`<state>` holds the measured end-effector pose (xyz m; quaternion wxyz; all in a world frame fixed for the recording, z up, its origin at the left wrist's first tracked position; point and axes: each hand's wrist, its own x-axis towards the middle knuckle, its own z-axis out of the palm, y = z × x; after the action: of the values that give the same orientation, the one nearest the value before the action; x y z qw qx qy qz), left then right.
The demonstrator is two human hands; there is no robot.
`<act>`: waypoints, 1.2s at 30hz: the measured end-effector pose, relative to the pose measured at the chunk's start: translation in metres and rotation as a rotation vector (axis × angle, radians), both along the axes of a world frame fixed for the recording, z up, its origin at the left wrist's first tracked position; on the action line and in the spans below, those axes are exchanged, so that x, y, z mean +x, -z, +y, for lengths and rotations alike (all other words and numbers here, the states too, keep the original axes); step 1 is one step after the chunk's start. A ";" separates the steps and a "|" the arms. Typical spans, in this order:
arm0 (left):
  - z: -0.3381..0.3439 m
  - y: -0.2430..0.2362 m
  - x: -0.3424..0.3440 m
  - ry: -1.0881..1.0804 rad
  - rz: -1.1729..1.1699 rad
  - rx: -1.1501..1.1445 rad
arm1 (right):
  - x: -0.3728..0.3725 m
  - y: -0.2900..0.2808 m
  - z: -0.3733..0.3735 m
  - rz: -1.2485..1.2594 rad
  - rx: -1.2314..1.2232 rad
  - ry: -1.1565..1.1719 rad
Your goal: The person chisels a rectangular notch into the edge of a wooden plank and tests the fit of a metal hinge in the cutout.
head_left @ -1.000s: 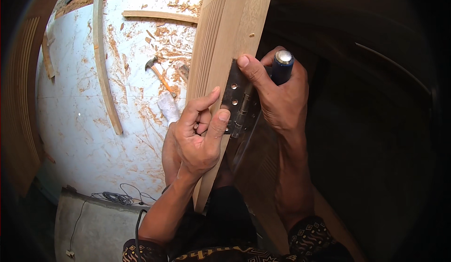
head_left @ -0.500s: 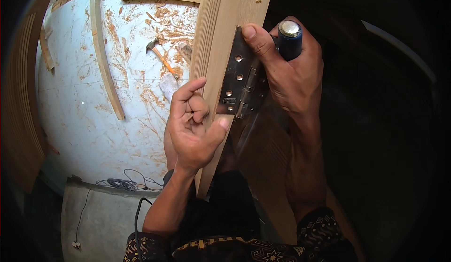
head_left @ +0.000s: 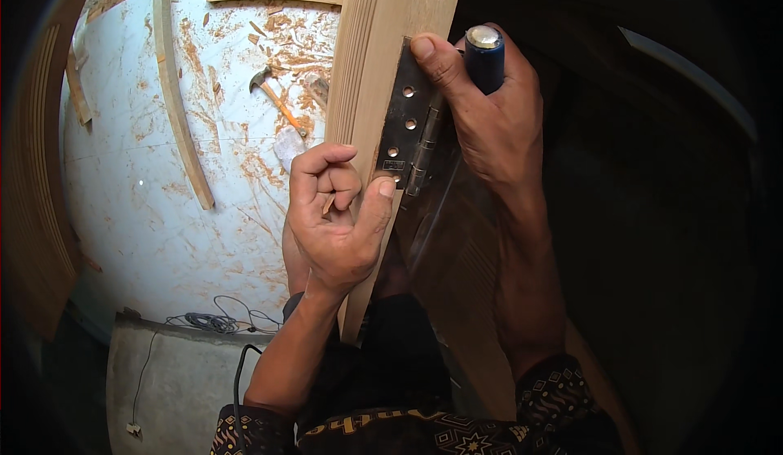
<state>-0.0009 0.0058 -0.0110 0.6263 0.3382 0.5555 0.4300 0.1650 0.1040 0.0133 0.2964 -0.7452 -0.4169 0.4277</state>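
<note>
My right hand [head_left: 502,124] grips a dark blue cylindrical tool handle [head_left: 483,67] with a silver cap, its thumb pressed on the upper end of a dark metal hinge [head_left: 400,133]. The hinge lies along the edge of an upright pale wooden piece with grooved moulding [head_left: 363,63], its holes and knuckle showing. My left hand [head_left: 330,218] is loosely open with bent fingers; its thumb touches the hinge's lower end. Whatever is behind my right hand is mostly hidden in shadow.
On the white, sawdust-strewn floor [head_left: 122,210] lie a hammer [head_left: 277,100], long wooden strips [head_left: 175,88] and a coiled cable [head_left: 212,319]. A grooved dark wooden panel [head_left: 37,169] stands at the left. A concrete ledge [head_left: 179,381] is at the lower left.
My left index finger has curled, and that thumb has slid lower on the hinge, uncovering more holes. The view has shifted, so both hands, hinge and wood appear higher.
</note>
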 end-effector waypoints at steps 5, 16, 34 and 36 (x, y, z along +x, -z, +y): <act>0.000 -0.003 0.005 -0.018 -0.004 -0.040 | 0.002 -0.002 0.000 0.023 -0.019 0.024; 0.000 -0.001 -0.002 0.014 0.033 -0.035 | -0.005 0.008 -0.009 0.236 -0.005 0.054; 0.023 0.003 0.006 0.014 -0.020 -0.096 | 0.000 -0.009 -0.003 0.094 -0.014 -0.007; 0.019 0.008 0.004 -0.012 -0.020 -0.080 | 0.006 -0.006 -0.009 0.084 0.070 -0.002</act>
<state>0.0030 0.0252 -0.0190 0.6422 0.3051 0.5680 0.4146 0.1706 0.0946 0.0194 0.3392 -0.7153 -0.4194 0.4442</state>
